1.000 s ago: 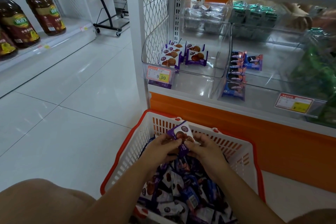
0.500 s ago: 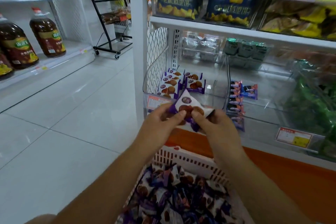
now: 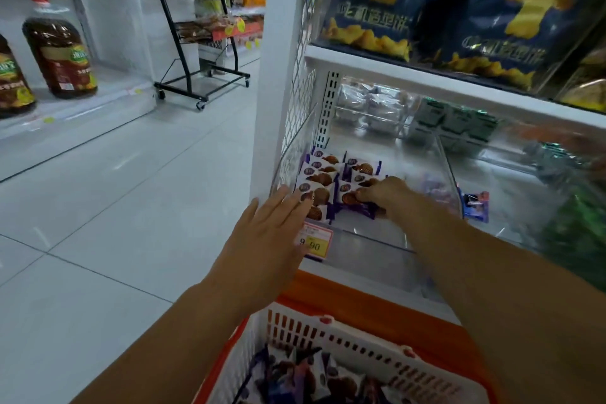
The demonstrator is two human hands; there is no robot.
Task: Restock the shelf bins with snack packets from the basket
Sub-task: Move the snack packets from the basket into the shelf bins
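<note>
A clear plastic shelf bin (image 3: 377, 241) holds two rows of purple-and-white cookie packets (image 3: 323, 174). My right hand (image 3: 382, 192) reaches into the bin and pinches a cookie packet (image 3: 352, 203) at the front of the right row. My left hand (image 3: 272, 233) hovers flat with straight fingers in front of the bin's left corner, over the left row's front packet, and holds nothing. Below, a white and orange basket (image 3: 347, 334) holds several more purple snack packets (image 3: 295, 377).
A yellow 9.90 price tag (image 3: 314, 243) hangs on the bin front. A neighbouring clear bin holds a blue packet (image 3: 475, 205). Blue chip bags (image 3: 492, 10) fill the shelf above. Oil bottles (image 3: 60, 56) and a wheeled black rack (image 3: 200, 43) stand across the tiled aisle.
Both hands lifted one cookie packet from the basket up to the bin. My right hand now sets it in the right row, and my left hand has let go and opened.
</note>
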